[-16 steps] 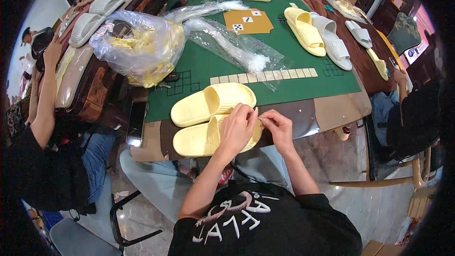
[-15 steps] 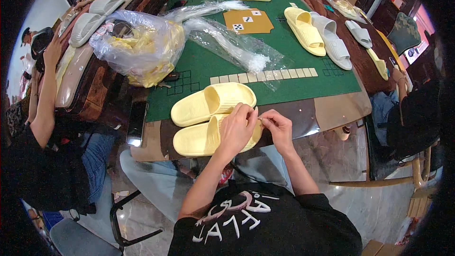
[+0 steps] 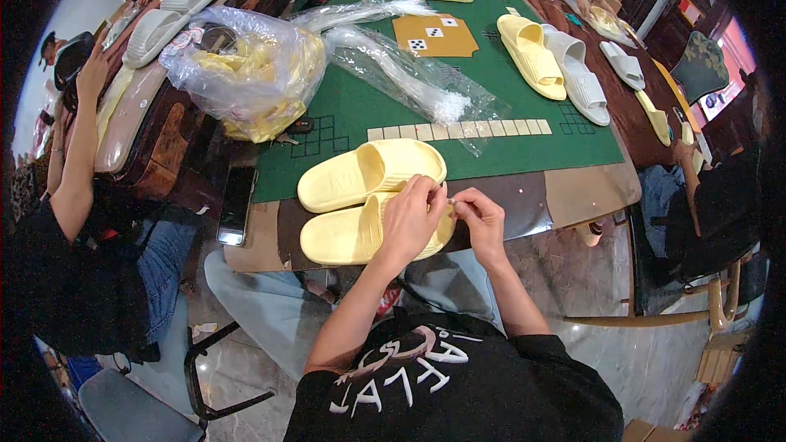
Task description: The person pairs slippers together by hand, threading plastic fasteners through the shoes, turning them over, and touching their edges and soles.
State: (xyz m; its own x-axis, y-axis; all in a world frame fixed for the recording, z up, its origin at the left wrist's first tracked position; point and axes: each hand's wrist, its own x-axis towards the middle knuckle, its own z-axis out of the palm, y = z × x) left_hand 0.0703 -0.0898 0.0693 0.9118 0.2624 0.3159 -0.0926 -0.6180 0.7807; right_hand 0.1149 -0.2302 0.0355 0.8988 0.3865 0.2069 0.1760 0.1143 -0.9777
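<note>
Two pale yellow slide sandals lie side by side at the near edge of a green-topped table (image 3: 524, 147). The far sandal (image 3: 368, 173) lies untouched. My left hand (image 3: 409, 217) rests on the toe end of the near sandal (image 3: 348, 233) with its fingers pinched together at the sandal's edge. My right hand (image 3: 479, 217) is just to its right, fingertips pinched close to the left hand's on something too small to make out.
A clear bag of yellow items (image 3: 254, 74) and long clear plastic bags (image 3: 409, 74) lie on the table. A row of tiles (image 3: 458, 129), a dark phone (image 3: 236, 205), a yellow and a white sandal (image 3: 557, 61) lie there too. Other people sit left and far.
My hands stay at the near sandal's toe end, the fingers shifting only slightly. The sandals have not moved.
</note>
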